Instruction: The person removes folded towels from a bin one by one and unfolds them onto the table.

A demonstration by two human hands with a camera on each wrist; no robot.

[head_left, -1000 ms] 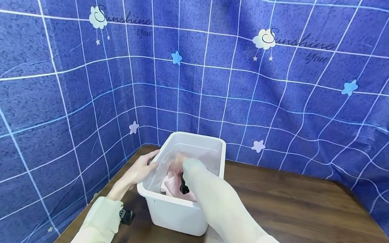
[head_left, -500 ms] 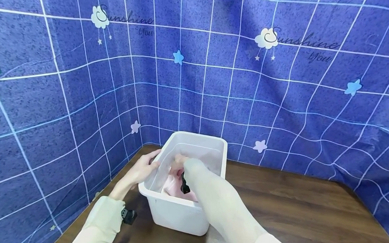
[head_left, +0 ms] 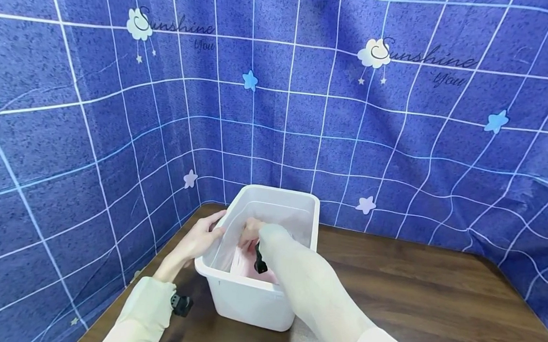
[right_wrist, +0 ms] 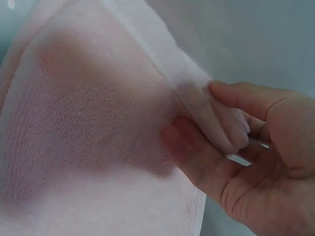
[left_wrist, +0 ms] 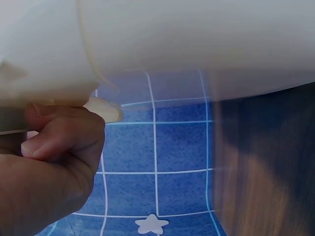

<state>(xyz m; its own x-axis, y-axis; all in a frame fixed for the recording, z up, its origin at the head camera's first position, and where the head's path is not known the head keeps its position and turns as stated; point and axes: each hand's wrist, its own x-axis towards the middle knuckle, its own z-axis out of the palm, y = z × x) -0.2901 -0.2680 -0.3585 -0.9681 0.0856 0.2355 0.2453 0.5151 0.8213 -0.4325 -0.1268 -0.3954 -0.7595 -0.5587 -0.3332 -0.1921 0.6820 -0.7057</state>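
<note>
A white plastic bin [head_left: 248, 304] stands on the brown table. My left hand [head_left: 199, 240] holds its left rim, thumb on the inner side and fingers outside; in the left wrist view that hand [left_wrist: 59, 162] is curled at the bin's wall. Inside the bin lies a pink terry towel [head_left: 248, 265], partly covered by my right forearm. My right hand [head_left: 250, 232] reaches down into the bin. Close up in the right wrist view, the right hand [right_wrist: 261, 142] pinches a folded edge of the towel [right_wrist: 83, 123] between thumb and fingers.
Wood-grain tabletop [head_left: 401, 288] extends to the right of the bin. A blue curtain [head_left: 327, 116] with white grid lines, stars and clouds hangs behind and along the left side. Both wrists wear small black devices, such as the left camera [head_left: 182, 304].
In the bin, the towel has gone from bunched and creased to flatter. My right hand was blurred a second ago and now looks still. My left hand keeps its place on the rim.
</note>
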